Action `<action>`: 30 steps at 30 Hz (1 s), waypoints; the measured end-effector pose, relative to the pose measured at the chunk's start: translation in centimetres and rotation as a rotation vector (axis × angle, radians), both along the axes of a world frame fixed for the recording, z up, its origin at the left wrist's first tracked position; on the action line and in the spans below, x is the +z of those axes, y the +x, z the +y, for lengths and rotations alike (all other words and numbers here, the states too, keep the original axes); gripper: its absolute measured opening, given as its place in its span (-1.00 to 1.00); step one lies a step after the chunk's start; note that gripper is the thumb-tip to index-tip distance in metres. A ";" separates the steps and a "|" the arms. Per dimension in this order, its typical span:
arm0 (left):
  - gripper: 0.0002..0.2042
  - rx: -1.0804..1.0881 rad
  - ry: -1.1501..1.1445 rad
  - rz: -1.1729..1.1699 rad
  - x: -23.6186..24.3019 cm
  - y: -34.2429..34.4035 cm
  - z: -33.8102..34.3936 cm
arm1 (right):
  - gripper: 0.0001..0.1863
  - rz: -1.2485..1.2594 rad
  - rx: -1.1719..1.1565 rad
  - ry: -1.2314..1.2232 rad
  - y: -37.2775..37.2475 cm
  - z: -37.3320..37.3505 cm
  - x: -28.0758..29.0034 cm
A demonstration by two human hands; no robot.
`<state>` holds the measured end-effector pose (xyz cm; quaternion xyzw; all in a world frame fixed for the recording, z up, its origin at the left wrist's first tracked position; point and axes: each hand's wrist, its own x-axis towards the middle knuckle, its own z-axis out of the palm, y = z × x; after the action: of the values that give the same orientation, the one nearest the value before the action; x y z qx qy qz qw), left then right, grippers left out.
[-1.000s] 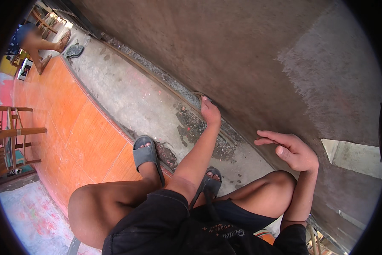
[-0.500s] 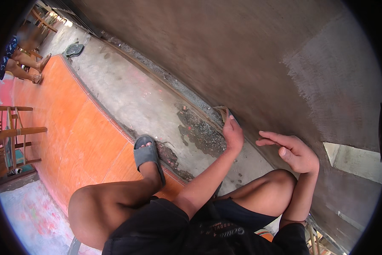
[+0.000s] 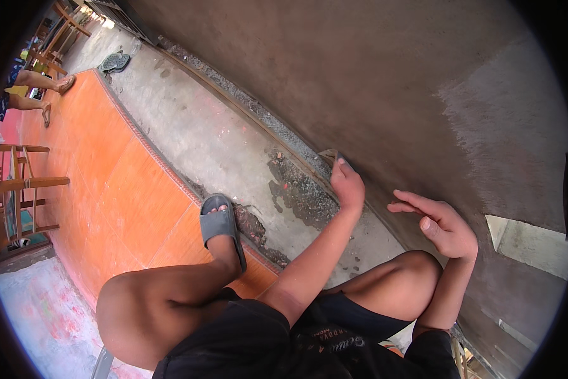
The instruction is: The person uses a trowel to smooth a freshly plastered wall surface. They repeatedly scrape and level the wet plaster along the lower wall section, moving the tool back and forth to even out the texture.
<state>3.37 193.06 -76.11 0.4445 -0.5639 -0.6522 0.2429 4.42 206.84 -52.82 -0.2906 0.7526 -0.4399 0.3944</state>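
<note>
My left hand (image 3: 347,186) grips a trowel (image 3: 332,155) flat against the wall (image 3: 359,82) base, blade running along the joint (patch (image 3: 299,189) just leftward); right hand (image 3: 445,221) hovers open, empty, farther off.

Trowel (image 3: 330,156): small flat tool, only partly visible, greyish-brown blade smeared with mortar, gripped in the left hand (image 3: 347,186) at about 12 o'clock from picture centre. Blade edge lies against the base of the grey plastered wall (image 3: 372,82), at the joint with the concrete strip (image 3: 202,132). Wet mortar patch (image 3: 299,189): dark, gritty, irregular, on the strip just at 8 o'clock of the hand, touching the wall foot. Handle hidden by the fingers.
</note>
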 end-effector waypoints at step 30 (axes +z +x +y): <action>-0.65 -1.798 -0.608 -0.433 32.6 0.3 -17.5 | -0.59 -1.021 -2.313 -0.662 2.7 -15.3 -29.2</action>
<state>3.68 175.52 -43.50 -0.1231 -0.8697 -0.3253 -0.3502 7.08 191.51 -82.06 0.6368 0.1884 -0.7453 -0.0603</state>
